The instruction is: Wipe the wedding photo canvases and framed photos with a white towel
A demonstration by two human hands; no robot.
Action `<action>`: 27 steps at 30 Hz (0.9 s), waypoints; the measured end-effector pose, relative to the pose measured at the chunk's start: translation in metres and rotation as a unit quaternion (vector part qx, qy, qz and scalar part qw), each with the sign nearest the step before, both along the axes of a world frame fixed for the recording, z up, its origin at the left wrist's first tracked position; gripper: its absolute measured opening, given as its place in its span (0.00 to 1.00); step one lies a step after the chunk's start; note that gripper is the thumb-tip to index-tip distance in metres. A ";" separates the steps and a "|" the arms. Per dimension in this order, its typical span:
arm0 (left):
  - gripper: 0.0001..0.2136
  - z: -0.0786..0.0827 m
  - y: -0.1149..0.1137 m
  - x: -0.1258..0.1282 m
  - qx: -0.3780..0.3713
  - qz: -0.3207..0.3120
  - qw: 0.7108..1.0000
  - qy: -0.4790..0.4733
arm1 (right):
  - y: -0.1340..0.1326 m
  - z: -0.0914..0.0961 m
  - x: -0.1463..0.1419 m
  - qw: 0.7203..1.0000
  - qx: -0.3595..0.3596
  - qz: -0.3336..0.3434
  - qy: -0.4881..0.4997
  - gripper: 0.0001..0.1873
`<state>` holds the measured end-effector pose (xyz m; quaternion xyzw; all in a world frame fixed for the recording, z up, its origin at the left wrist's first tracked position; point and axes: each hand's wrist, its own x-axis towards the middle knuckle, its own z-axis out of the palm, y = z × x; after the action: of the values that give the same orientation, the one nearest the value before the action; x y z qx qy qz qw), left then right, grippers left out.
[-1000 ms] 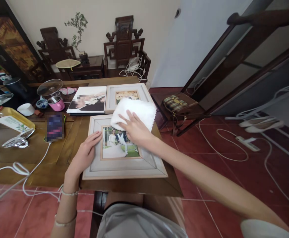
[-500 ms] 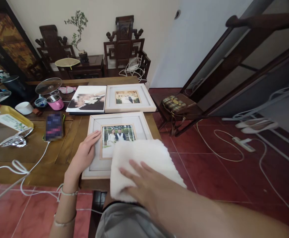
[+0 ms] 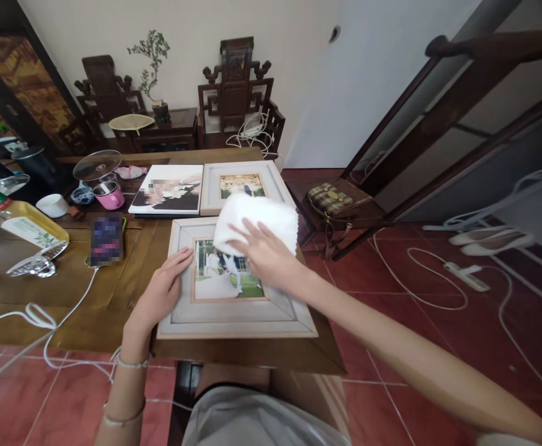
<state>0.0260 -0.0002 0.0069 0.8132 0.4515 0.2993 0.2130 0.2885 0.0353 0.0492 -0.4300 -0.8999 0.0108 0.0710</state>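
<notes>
A white-framed wedding photo lies flat at the near edge of the wooden table. My left hand rests open on the frame's left side, fingers flat and holding it still. My right hand lies flat, fingers spread, on a white cloth, which is pressed against the frame's upper right part. The cloth covers the photo's top right corner.
Behind it lie a second white-framed photo and a photo album. A phone with a white cable, a pink cup, a yellow tray and dishes sit at left. Cables and a power strip lie on the red tiled floor.
My right hand swept the cloth down to the frame's near edge, then back up to its upper right part. My left hand stayed in place on the frame.
</notes>
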 end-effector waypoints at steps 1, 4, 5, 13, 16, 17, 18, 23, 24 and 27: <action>0.24 0.000 0.000 0.000 -0.002 0.000 1.000 -0.001 | 0.011 0.000 -0.001 1.000 0.012 -0.016 -0.003 0.36; 0.25 0.001 0.000 0.001 -0.004 0.003 1.000 -0.003 | 0.024 0.000 -0.008 1.000 0.015 -0.015 -0.016 0.35; 0.25 0.001 -0.001 0.001 -0.004 0.004 1.000 -0.004 | 0.020 0.000 -0.011 1.000 0.010 -0.005 -0.022 0.34; 0.24 -0.001 -0.001 0.002 0.002 0.013 1.000 -0.004 | -0.078 0.015 -0.012 0.983 -0.134 0.121 -0.036 0.30; 0.24 0.000 -0.001 0.002 0.000 0.016 1.000 -0.002 | -0.105 0.029 -0.008 0.970 -0.193 0.144 -0.034 0.27; 0.24 0.000 -0.001 0.002 0.001 0.016 1.000 -0.003 | -0.109 0.033 -0.008 0.965 -0.210 0.151 -0.035 0.25; 0.24 0.000 -0.001 0.002 0.001 0.015 1.000 -0.003 | -0.112 0.036 -0.009 0.962 -0.223 0.156 -0.036 0.24; 0.23 -0.001 -0.001 0.002 0.004 0.016 1.000 0.003 | -0.091 0.023 -0.014 0.971 -0.187 0.146 -0.011 0.30; 0.23 -0.001 -0.001 0.001 0.005 0.015 1.000 0.004 | -0.081 0.018 -0.014 0.977 -0.166 0.137 -0.004 0.32; 0.24 -0.002 0.000 0.001 0.008 0.008 1.000 0.003 | -0.041 0.001 -0.013 0.992 -0.089 0.095 0.000 0.35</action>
<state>0.0270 -0.0001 0.0048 0.8123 0.4558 0.3022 0.2026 0.2757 -0.0061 0.0507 -0.3475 -0.9321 0.0975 0.0316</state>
